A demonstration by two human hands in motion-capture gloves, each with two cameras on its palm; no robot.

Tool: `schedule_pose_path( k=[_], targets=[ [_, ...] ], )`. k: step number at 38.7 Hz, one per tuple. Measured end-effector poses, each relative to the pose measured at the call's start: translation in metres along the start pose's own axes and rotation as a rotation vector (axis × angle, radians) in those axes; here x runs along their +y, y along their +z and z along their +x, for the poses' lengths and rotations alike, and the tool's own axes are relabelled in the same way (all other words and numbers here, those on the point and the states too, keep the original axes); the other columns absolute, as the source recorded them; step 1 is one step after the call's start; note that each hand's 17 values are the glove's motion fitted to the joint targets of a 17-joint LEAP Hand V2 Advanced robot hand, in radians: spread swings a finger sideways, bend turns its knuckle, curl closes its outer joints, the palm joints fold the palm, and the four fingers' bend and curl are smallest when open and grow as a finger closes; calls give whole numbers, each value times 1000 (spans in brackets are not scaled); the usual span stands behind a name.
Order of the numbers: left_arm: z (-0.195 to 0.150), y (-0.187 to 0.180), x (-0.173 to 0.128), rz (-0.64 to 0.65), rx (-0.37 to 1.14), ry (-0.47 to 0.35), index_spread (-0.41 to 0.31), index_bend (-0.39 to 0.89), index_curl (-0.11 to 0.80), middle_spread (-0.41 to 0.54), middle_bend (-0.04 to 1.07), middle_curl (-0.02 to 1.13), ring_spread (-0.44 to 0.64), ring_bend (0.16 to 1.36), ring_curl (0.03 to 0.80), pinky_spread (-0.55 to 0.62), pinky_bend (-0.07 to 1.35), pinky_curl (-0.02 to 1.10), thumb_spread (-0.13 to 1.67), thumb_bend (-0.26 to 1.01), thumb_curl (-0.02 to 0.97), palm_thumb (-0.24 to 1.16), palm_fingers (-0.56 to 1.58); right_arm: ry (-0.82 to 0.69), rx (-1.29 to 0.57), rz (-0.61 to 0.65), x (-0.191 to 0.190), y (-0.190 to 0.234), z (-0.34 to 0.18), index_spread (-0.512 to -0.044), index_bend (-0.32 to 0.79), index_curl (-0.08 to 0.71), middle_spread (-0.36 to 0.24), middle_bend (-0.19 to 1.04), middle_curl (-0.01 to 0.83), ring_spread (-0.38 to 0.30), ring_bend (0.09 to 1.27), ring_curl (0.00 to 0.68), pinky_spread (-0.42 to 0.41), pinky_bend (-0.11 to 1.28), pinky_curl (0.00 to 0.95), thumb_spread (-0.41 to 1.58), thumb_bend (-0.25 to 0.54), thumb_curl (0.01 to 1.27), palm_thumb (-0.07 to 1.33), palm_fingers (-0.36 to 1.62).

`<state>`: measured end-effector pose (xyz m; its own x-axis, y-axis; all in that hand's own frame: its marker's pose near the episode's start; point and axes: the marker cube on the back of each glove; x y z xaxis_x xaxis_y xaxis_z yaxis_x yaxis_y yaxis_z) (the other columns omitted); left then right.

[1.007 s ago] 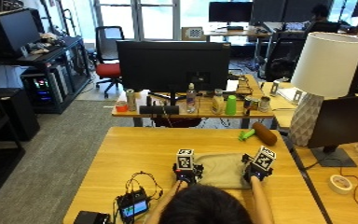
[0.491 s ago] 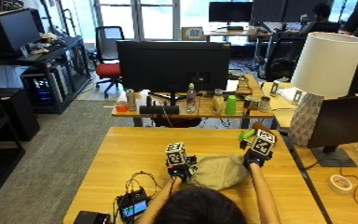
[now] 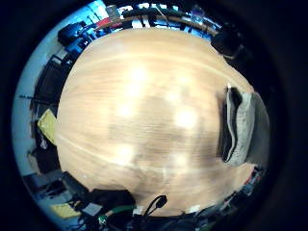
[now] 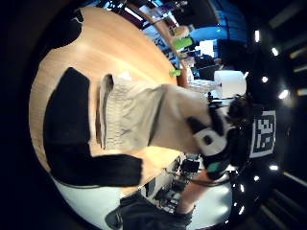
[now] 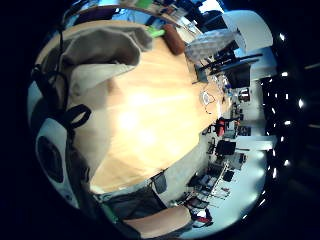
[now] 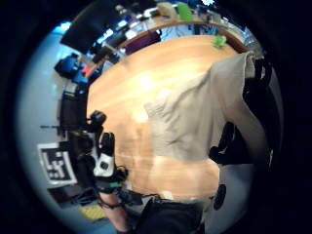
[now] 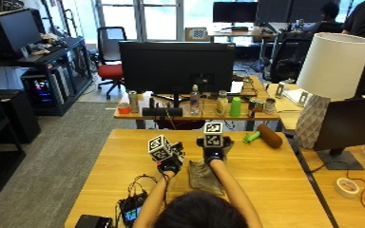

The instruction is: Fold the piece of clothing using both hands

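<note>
soft, limp beige-grey cloth garment point(image 7: 206, 176), light and easily creased, draped on the wooden surface point(image 7: 277, 166) near its front edge, right hand point(image 7: 213, 150) gripping its far edge, left hand point(image 7: 170, 164) beside it, fingers not discernible; best taken at corners.

The piece of clothing point(image 7: 203, 176) is a plain beige-grey, with no print. Both the left hand point(image 7: 170, 164) and the right hand point(image 7: 214, 151) wear black gloves. The bench point(image 7: 113, 185) under them is light honey-coloured wood with a fine grain. At its far right lie a bright green object point(image 7: 251, 137) and a brown roll point(image 7: 270, 136). On the right stands a lamp point(image 7: 327, 80) with a white shade and a grey-white faceted base. Farther off, a green bottle point(image 7: 235, 107) stands beside a black monitor point(image 7: 177, 61), and a red-seated chair point(image 7: 109, 71) stands far left.
</note>
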<state>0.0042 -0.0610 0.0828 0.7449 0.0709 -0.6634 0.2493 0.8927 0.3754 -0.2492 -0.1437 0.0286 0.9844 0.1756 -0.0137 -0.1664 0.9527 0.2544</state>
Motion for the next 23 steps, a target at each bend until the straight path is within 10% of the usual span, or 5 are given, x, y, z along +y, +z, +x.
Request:
schedule_pose_path(
  k=[6,10,14,23],
  targets=[
    [-12,-21,-3,78,-34,-114,-74,275,434,99,157,219,112,541,319,133,360,338,1503,83,221,322,438,-126,-165,-153,25,18,-71,-227,155,408,-151,414,553,-253,685,484,-365,627,410,508,-40,534,1070,1284],
    [-42,-12,-15,41,-123,-259,-69,250,434,93,153,226,105,532,321,129,349,339,1546,110,230,364,441,-57,-385,-481,43,40,-84,-229,135,402,-157,413,549,-258,688,483,-369,616,404,452,-42,557,1042,1268],
    [-52,-26,-7,34,-230,-384,-63,226,433,97,148,233,106,521,320,126,347,342,1580,130,236,388,439,25,-524,-671,54,40,-71,-202,49,352,-127,394,532,-244,694,473,-343,644,402,683,-38,536,967,1199],
    [-42,-41,-11,34,-232,-287,-56,194,435,107,136,232,131,506,319,133,345,350,1587,155,243,404,412,-17,-545,-192,-27,21,4,-182,59,286,-78,364,510,-194,659,455,-268,670,405,965,-9,524,958,1101]
  ],
)
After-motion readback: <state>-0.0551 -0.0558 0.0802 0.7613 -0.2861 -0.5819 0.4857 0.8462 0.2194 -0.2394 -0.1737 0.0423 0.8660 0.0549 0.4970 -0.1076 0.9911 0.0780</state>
